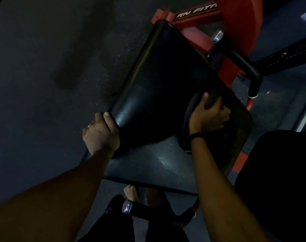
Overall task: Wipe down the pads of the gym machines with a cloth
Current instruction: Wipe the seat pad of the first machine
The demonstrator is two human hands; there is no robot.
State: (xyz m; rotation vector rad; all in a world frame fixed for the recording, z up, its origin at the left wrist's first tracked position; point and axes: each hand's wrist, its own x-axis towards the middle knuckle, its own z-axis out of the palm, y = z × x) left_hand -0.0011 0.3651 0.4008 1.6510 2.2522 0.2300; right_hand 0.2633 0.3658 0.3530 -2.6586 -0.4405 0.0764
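On the right half of the tilted black back pad [159,81] lies our dark cloth [194,109], bunched under our right hand [208,116], whose fingers [218,105] are curled round its folds and press it to the vinyl. Our left hand [101,131] grips the pad's lower left corner, thumb over the edge, steadying it. Below sits the seat pad [148,165], which catches a dull gleam (whether that is moisture or only light, we cannot tell). To wipe well, we judge, we should flatten the cloth so more of it meets the surface, work in overlapping strokes from the upper end downward, and take in the rolled edges where the left hand now holds. Around the pads runs the red frame [192,16] with black handles [244,65], all standing on the dark speckled floor [44,84].
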